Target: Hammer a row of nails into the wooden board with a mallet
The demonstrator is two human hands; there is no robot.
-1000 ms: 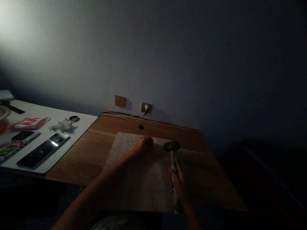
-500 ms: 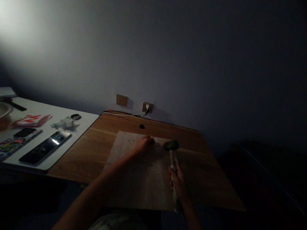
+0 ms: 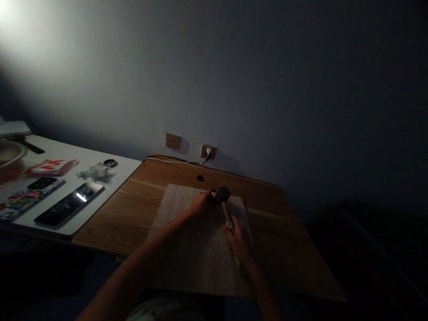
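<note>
Over the far edge of the pale board [image 3: 197, 263], toward its right corner: mallet [image 3: 222, 195], dark head close by the left hand [image 3: 201, 203]. Right hand [image 3: 240, 240] clenched round the mallet handle, above the board's right side. Left hand at the board's far edge, fingers curled; too dark to tell if it grasps anything or if the mallet head touches it. Wooden table [image 3: 284, 249] under the board. Left of board: white table [image 3: 117, 183], dark phone [image 3: 67, 207], crumpled wrapper [image 3: 96, 172]. Behind board: wall socket [image 3: 173, 141], white plug [image 3: 208, 152].
</note>
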